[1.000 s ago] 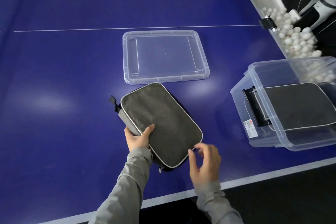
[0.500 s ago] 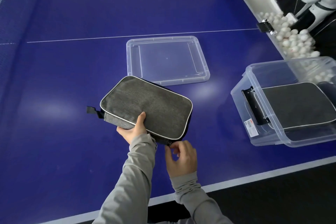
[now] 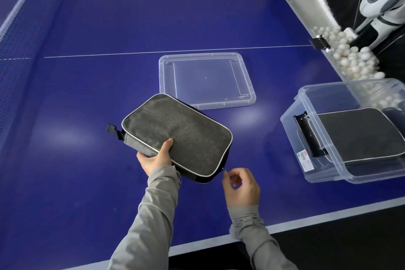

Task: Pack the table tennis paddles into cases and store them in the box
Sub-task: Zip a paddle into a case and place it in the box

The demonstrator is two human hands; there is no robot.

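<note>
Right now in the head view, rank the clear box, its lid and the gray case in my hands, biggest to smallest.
1. clear box, though nearness and cropping blur this
2. lid and gray case: look alike, unranked

What the frame keeps from view

My left hand (image 3: 156, 158) shows only thumb and palm; its fingers are under the grey case (image 3: 177, 133). The zipper pull (image 3: 223, 169) at my right hand (image 3: 240, 186) is too small to make out. The clear box (image 3: 311, 103) and ball machine (image 3: 382, 4) run off the right edge.

blue table-tennis table (image 3: 153, 17) | white edge lines | dark floor (image 3: 350, 243)
</note>
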